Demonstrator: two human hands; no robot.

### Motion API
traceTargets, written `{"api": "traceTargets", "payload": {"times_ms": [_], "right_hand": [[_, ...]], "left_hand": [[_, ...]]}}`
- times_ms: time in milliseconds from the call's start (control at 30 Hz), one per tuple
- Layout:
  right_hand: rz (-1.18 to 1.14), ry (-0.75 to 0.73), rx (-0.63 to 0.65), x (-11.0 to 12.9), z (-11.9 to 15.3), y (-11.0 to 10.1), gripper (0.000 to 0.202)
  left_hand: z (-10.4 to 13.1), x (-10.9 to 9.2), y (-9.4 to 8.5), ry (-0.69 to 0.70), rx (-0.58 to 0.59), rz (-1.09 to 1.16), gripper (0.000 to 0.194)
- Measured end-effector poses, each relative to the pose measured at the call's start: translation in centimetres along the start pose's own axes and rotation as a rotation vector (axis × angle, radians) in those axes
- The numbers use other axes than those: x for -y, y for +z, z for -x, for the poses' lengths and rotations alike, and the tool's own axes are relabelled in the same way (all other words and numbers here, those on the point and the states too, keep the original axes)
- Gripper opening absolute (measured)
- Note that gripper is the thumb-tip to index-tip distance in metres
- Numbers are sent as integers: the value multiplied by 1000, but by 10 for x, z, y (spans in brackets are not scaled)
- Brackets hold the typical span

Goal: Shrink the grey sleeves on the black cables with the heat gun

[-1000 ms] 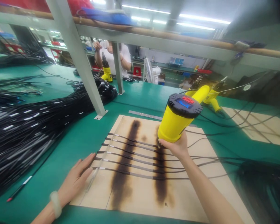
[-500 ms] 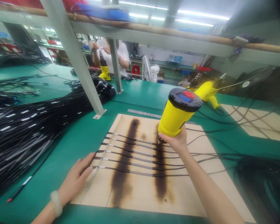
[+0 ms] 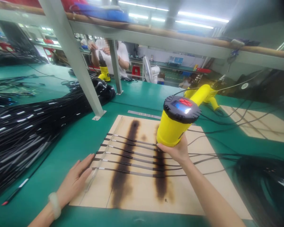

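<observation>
right hand point(image 3: 176, 153): the grip is closed around the lower barrel of a yellow heat gun point(image 3: 171, 130), thumb on the near side, remaining fingers hidden. the gun points downward at the far end of the cable row, its dark cap turned up. beneath and before it, six dark cables point(image 3: 142, 174) lie side by side on a pale board point(image 3: 186, 195), crossing two scorched bands point(image 3: 123, 171). left hand point(image 3: 77, 178): the grip is open, fingers extended at the board's left edge, just beside the cable ends; i cannot tell whether they touch. the board rests on a green tabletop point(image 3: 142, 97). outward, a thick black bundle point(image 3: 38, 121) spreads left; beyond, behind a second yellow gun point(image 3: 104, 74), a person in white point(image 3: 122, 56) raises both hands.
</observation>
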State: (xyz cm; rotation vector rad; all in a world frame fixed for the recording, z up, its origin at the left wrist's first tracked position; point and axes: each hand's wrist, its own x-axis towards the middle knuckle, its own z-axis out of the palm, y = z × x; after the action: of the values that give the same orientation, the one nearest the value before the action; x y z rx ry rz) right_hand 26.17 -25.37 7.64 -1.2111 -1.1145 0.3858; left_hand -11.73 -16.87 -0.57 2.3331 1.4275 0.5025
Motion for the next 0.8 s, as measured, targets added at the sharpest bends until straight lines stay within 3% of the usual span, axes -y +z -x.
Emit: {"api": "traceTargets", "payload": {"times_ms": [200,800], "right_hand": [[-90,1,-13,0,-3,-3,70],[-56,-9,-49,2,-3,-4,66]], "left_hand": [[-1,1,2,18,-23,-37,71],[0,7,4,9,-12,23,60]]}}
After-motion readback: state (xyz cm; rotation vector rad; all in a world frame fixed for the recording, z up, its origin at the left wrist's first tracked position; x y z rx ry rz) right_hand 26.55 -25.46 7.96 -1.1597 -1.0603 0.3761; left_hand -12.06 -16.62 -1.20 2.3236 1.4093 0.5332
